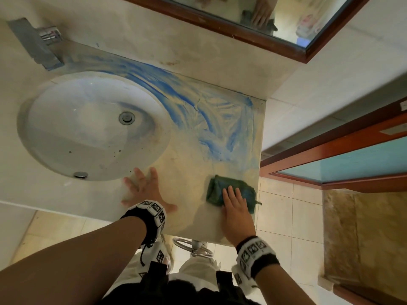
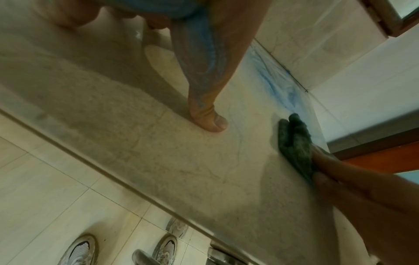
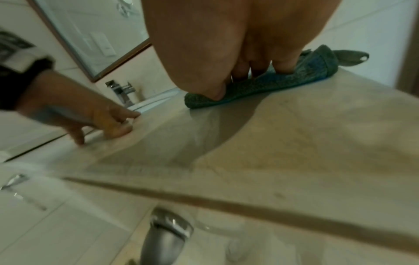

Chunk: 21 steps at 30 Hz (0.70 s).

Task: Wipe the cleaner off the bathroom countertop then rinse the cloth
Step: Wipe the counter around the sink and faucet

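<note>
1. Beige stone countertop fills mid frame; tiled floor at 4 o'clock, wood-framed mirror at 1 o'clock.
2. Oval white sink at 9 o'clock, chrome faucet at 10 o'clock.
3. Blue cleaner smears arc from behind the sink toward 3 o'clock.
4. Left hand lies flat, fingers spread, on the sink's near rim, grasping nothing.
5. Right hand presses flat on the folded green cloth at 5 o'clock, near the counter's right edge.

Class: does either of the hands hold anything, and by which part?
Neither grips anything. The right hand presses flat on the middle of the green cloth; the left hand rests on the countertop.
</note>
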Each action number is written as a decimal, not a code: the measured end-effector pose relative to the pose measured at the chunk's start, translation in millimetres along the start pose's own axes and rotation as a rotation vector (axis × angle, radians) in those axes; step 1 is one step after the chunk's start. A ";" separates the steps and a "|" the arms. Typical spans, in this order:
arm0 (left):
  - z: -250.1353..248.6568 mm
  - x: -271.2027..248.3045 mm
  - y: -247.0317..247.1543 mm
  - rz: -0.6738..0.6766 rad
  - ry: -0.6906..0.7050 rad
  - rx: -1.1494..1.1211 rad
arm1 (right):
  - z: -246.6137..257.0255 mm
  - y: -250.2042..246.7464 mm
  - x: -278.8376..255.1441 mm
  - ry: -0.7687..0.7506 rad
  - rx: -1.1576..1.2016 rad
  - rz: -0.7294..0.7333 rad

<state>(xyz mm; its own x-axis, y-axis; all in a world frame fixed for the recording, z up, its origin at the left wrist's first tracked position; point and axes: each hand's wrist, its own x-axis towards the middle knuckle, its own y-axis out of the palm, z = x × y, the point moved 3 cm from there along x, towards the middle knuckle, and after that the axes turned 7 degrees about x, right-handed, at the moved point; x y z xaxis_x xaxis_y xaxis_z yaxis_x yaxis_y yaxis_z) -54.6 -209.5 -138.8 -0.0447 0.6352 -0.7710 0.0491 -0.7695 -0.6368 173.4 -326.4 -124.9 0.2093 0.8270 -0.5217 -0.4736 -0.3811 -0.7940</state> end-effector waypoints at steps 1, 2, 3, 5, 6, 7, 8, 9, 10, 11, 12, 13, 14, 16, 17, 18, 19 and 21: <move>0.3 0.8 -0.1 0.003 0.000 -0.002 | -3.9 2.9 -5.7 -0.009 -0.008 0.006; 0.4 1.7 -0.3 0.005 0.001 -0.001 | -7.0 3.2 -6.2 -0.017 -0.002 0.006; 0.5 1.3 -0.6 0.008 0.000 -0.005 | -9.1 0.2 -2.0 -0.024 0.012 0.003; 0.1 1.6 -0.9 0.006 -0.001 -0.005 | -12.2 -10.9 17.3 -0.036 0.049 -0.021; -0.5 1.3 -1.0 0.005 -0.003 -0.003 | -13.5 -18.7 31.1 -0.036 0.061 -0.036; -0.9 0.7 -1.1 0.004 -0.004 0.002 | -14.5 -27.0 46.7 -0.033 0.068 -0.053; -1.3 -0.3 -1.5 0.003 -0.003 0.005 | -14.3 -35.5 62.2 -0.025 0.070 -0.069; -1.2 -1.9 -2.0 0.003 -0.002 0.007 | -13.0 -42.6 74.9 -0.012 0.070 -0.078; -1.2 -3.6 -2.3 0.003 0.000 0.006 | -11.2 -46.8 83.4 0.005 0.071 -0.081; -1.2 -4.8 -2.8 0.003 0.001 0.003 | -8.9 -48.0 87.7 0.017 0.076 -0.083; -1.2 -5.4 -2.9 0.000 0.003 0.003 | -6.1 -47.0 86.1 0.027 0.083 -0.084; -1.5 -6.0 -3.0 -0.003 0.004 0.003 | -4.2 -43.6 78.8 0.040 0.086 -0.085; -1.6 -5.7 -2.6 -0.006 0.004 0.004 | -3.1 -36.9 67.1 0.048 0.086 -0.084; -1.4 -5.5 -2.9 0.001 -0.002 0.009 | -1.9 -19.8 33.6 0.056 0.075 -0.069; -1.4 -5.0 -3.1 0.008 -0.002 0.012 | -2.5 -9.7 15.9 0.054 0.064 -0.049; -1.5 -4.2 -3.3 0.011 0.000 0.013 | -3.5 -1.1 0.6 0.050 0.048 -0.026; -1.5 -3.1 -3.4 0.014 0.002 0.010 | -5.4 5.4 -10.2 0.046 0.031 -0.002; -2.0 -1.7 -3.5 0.012 0.000 0.005 | -9.7 7.9 -14.5 0.034 -0.002 0.028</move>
<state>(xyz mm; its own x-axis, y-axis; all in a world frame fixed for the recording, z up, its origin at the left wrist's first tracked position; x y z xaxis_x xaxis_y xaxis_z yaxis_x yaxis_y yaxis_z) -52.7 -207.7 -135.3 -0.0436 0.6256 -0.7789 0.0446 -0.7776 -0.6271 174.9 -345.4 -126.6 0.2249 0.8014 -0.5542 -0.4784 -0.4047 -0.7793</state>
